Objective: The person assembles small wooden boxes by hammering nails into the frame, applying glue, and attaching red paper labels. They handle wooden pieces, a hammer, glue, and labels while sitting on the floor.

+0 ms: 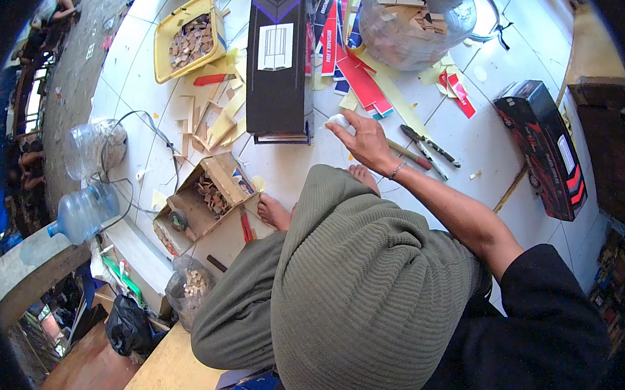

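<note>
Beside the near end of a long black box-shaped body (270, 100), my right hand (368, 144) is closed around a small white rounded thing (339, 123). Its kind is partly hidden by the fingers. The black body lies lengthwise on the tiles, with a purple V stripe and a white panel on top. Just right of my hand lie a stick-like tool with a reddish end (409, 154) and a dark-handled tool with two arms (431, 145). My left hand is out of sight behind the hooded head and the raised knees.
Strips of red, blue and cream card (363, 83) lie beyond, near a clear plastic container (406, 36). On the left are a yellow tub (189, 40) of wood pieces, a cardboard box (211, 195) and clear jugs (85, 211). A black-and-red model bus (541, 150) rests right.
</note>
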